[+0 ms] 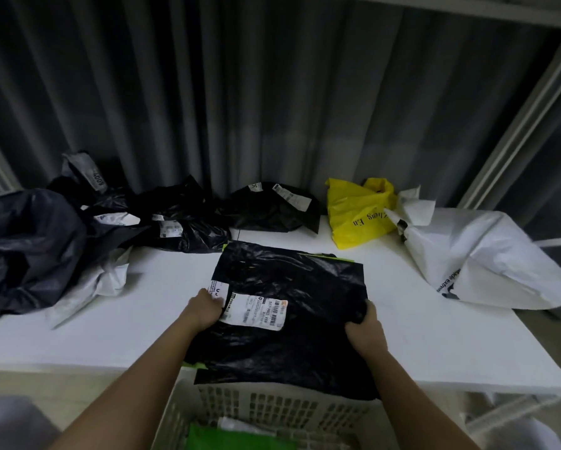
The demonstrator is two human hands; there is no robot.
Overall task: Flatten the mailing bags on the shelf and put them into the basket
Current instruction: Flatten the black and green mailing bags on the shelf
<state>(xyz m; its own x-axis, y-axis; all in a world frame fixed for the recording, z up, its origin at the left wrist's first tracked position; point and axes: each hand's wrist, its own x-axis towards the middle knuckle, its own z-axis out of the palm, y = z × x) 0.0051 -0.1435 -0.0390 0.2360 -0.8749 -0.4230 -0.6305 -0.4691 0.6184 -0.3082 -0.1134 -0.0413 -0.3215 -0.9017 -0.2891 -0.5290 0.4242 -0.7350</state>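
— Flat black plastic mailing bag with a white shipping label (pixel 282 306): lying smoothed on the white shelf (pixel 435 345), near end hanging past the front edge over the pale perforated plastic basket (pixel 272 407).

— Gripped how?

— Pinched at both side edges. Left hand (pixel 204 310) curled onto the left edge beside the label; right hand (pixel 365 326) bunching the right edge in curled fingers. Nothing else held.

— Which step, then?

— Flattening seemingly finished on this one; probably the moment of transfer. Next: lift or slide toward the body, keep taut between both grips, lower flat into the basket.

— Anything underneath?

— A sliver of bright green showing beneath the far and near corners, likely another bag; unclear whether caught in the grip. Worth checking before lifting.

— Basket room?

— Something green (pixel 240 436) and something pale already inside; contents mostly out of view, depth impossible to judge.

— Clearance around?

— Bare shelf on both sides of the bag. Further out, crumpled black bags (pixel 181 222) along the back and left, a crumpled yellow plastic bag (pixel 357 216) at back right, a large white plastic mailing bag (pixel 487 264) far right. All well apart from the pull path. Straight back over the front edge looks open.
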